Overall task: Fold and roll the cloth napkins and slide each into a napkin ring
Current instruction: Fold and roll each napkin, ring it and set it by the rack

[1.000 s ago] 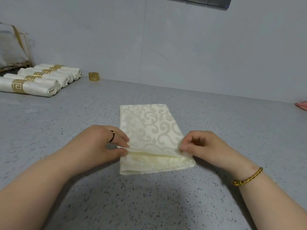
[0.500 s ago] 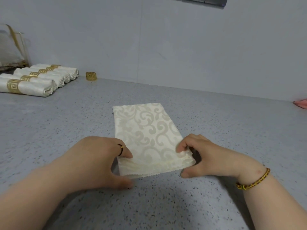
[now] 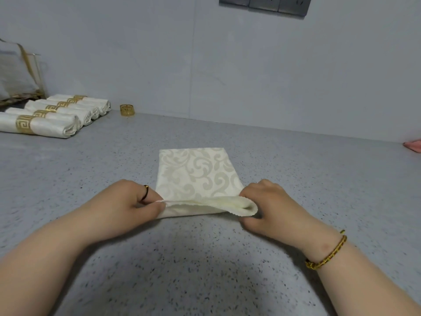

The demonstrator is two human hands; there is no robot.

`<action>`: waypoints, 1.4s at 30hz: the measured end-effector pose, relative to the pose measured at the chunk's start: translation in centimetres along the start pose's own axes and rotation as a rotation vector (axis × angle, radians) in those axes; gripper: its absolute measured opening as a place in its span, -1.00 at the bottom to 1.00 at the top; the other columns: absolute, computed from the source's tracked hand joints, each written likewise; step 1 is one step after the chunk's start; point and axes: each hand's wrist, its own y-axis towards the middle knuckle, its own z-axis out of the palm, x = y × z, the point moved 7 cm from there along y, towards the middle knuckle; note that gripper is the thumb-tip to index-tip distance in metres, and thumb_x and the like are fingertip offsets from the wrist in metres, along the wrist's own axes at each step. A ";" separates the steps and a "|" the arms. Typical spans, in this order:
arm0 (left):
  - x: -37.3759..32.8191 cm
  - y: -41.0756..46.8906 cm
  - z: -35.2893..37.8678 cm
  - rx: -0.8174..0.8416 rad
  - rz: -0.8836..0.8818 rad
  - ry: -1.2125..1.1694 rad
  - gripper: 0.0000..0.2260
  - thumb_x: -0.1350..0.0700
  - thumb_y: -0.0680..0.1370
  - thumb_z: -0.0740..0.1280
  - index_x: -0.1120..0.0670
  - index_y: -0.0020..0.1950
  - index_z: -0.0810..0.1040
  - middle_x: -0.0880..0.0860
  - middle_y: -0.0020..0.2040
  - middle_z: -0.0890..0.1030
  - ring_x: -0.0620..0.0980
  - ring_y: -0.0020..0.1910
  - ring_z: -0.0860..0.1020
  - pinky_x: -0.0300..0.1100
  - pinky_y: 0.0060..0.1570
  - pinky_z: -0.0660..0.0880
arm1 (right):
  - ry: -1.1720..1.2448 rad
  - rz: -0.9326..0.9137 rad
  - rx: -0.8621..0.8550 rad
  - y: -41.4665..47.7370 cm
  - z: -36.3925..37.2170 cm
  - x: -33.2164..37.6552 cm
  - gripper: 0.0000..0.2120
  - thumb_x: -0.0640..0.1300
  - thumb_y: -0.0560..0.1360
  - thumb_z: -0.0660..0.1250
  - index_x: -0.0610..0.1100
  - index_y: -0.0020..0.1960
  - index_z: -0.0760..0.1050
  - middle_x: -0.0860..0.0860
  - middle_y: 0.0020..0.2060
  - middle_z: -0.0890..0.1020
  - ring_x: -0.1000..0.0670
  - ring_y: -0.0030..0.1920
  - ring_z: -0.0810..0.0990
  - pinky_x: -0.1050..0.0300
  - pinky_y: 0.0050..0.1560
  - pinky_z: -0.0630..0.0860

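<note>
Newly lifted, the near edge of the napkin (image 3: 198, 174) curls into a roll at the middle of the table (image 3: 205, 270), the left hand (image 3: 127, 204) and right hand (image 3: 273, 208) each pinching an end.

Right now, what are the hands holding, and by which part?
The napkin, by its near rolled-up edge: left hand pinches the left end, right hand the right end.

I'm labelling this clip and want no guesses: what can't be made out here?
Head view:
- Right hand: fingertips hidden behind the rolled edge of the napkin.
- Pink thing: cut off by the right edge.
- Nearest rolled napkin: cut off by the left edge.
- Loose napkin ring: pattern too small.
</note>
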 end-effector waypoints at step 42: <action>-1.0 1.0 1.2 -0.081 0.200 0.427 -0.53 -0.10 0.38 0.01 0.00 -0.03 0.66 -0.16 -0.08 0.65 -0.09 -0.08 0.61 -0.29 -0.14 0.47 | -0.095 0.018 -0.169 1.0 0.0 -1.2 -0.75 -0.05 0.46 0.24 -0.08 0.03 0.61 0.07 0.00 0.65 -0.05 -0.04 0.48 0.06 0.01 0.41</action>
